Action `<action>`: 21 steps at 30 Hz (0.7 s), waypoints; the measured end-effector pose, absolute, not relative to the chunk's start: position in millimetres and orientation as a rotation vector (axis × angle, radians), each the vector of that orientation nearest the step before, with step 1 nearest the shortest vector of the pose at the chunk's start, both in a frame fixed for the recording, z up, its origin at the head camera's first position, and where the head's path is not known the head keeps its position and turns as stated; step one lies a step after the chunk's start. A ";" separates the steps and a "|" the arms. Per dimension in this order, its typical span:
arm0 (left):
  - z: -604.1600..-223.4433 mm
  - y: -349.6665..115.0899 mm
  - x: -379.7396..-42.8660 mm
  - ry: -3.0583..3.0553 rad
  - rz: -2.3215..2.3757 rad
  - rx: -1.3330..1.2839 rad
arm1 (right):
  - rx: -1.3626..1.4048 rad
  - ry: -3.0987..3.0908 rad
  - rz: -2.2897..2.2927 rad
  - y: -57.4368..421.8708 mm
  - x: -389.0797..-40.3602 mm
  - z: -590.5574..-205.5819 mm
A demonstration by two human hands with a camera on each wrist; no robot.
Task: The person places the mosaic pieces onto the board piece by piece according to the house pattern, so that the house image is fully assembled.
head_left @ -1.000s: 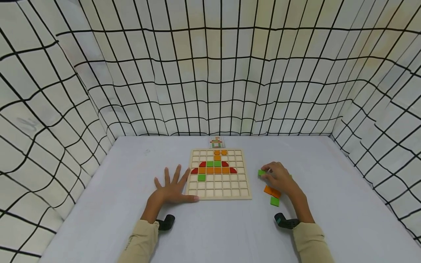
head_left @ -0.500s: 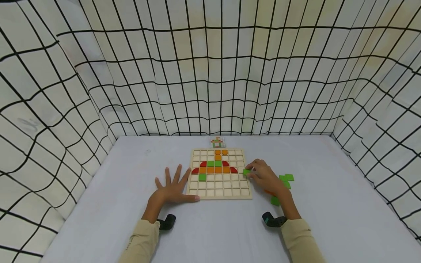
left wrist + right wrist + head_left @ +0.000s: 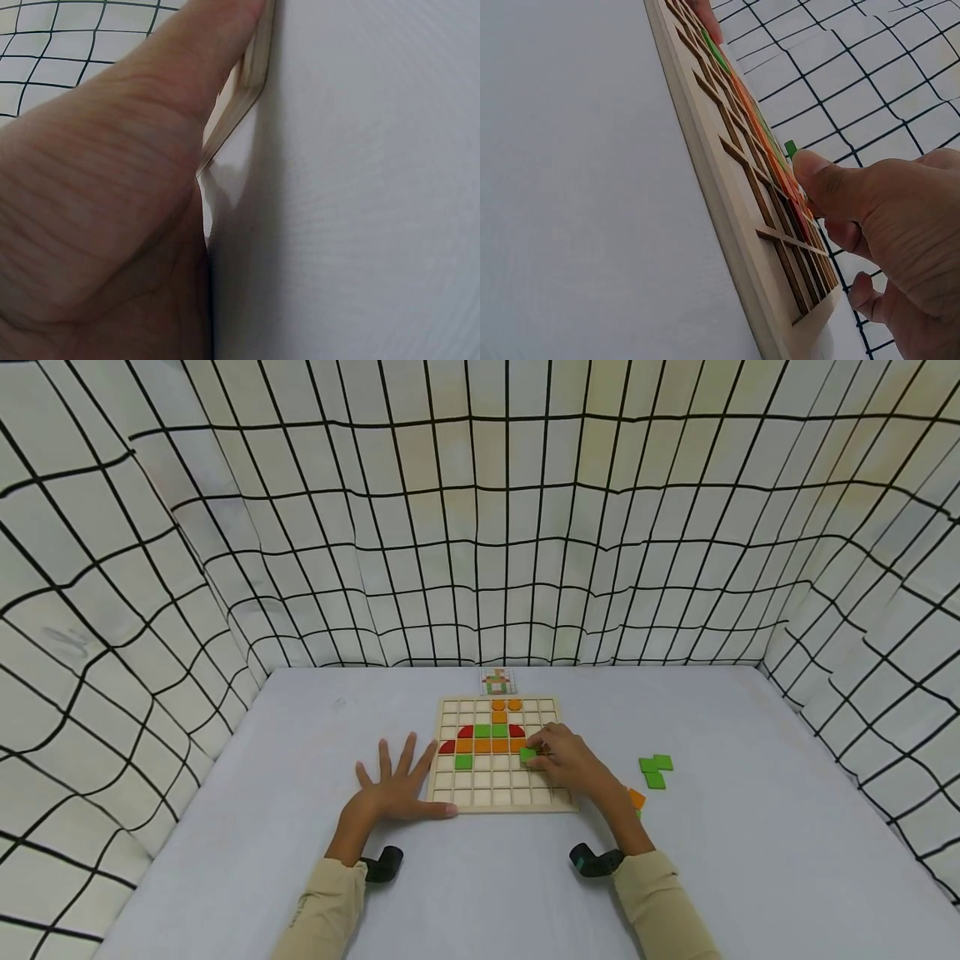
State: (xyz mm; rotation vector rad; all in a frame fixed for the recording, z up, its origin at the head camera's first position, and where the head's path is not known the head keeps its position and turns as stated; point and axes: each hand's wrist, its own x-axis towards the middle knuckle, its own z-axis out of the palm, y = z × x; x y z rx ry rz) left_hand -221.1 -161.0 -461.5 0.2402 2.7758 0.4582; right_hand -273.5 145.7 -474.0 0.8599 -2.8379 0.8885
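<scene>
A wooden grid board (image 3: 480,795) lies on the white table, some of its cells filled with orange, red and green tiles. My right hand (image 3: 573,764) pinches a green square tile (image 3: 528,755) between thumb and fingers, over the cells just below the right end of the orange row. In the right wrist view the tile's green edge (image 3: 791,148) pokes out past the thumb. My left hand (image 3: 397,793) rests at the board's left side with fingers spread, its thumb along the lower left corner. The left wrist view shows that thumb (image 3: 165,82) against the board's edge.
A small pattern card (image 3: 498,682) lies behind the board. Several loose green tiles (image 3: 656,781) lie to the right. An orange tile (image 3: 637,797) shows partly behind my right forearm. A black grid net (image 3: 525,543) over white walls encloses the table's back and sides.
My right hand has picked up a green tile from the loose pieces and carried it left over the board. My left hand has stayed in place.
</scene>
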 end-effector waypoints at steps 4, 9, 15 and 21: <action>-461.0 -160.4 -221.5 2.775 0.453 0.232 | 0.865 -2.831 0.832 138.9 -271.4 -473.4; -459.7 -159.4 -221.0 2.781 0.444 0.224 | 0.875 -2.815 0.780 134.3 -268.5 -473.9; -458.8 -159.0 -220.3 2.777 0.447 0.217 | 0.909 -2.792 0.757 134.2 -267.7 -476.4; -458.6 -159.0 -220.5 2.782 0.453 0.225 | 0.925 -2.783 0.780 134.1 -268.1 -476.6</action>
